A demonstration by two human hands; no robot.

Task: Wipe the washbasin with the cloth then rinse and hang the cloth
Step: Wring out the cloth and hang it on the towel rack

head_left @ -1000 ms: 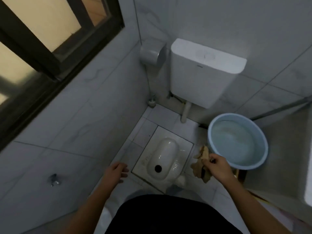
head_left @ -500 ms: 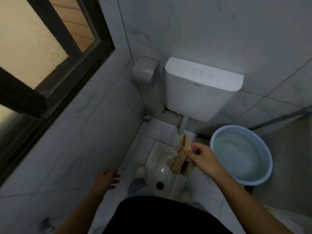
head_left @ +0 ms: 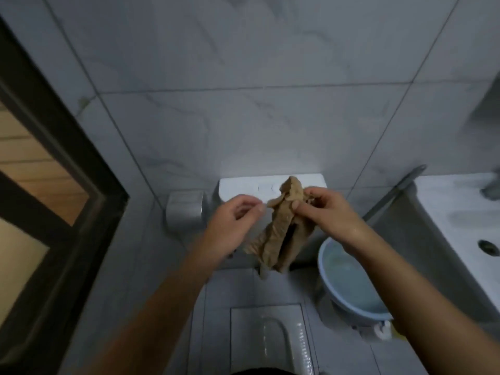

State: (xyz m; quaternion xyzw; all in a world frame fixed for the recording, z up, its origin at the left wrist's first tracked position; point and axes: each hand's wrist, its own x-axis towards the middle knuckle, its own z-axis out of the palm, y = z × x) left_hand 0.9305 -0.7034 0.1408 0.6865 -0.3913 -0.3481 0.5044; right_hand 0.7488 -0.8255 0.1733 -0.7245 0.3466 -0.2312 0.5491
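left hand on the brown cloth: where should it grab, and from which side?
Probably the free upper corner of the crumpled brown cloth, pinched from the left. The right hand already grips the top bunch and the rest hangs in folds, so that flap, poking toward the left hand, is the nearest loose edge for spreading it.

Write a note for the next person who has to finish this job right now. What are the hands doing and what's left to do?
Right hand: grip shut on the top of the brown cloth, held up in front of the white cistern.
Left hand: fingertips pinched beside the cloth's upper edge; contact unclear from blur.
The cloth hangs crumpled in the air. The washbasin is on the right, and the blue bucket with water sits on the floor below it.
Done: cannot tell whether wiping or rinsing is finished.
Left: spread the cloth and hang it; no hook or rail shows.
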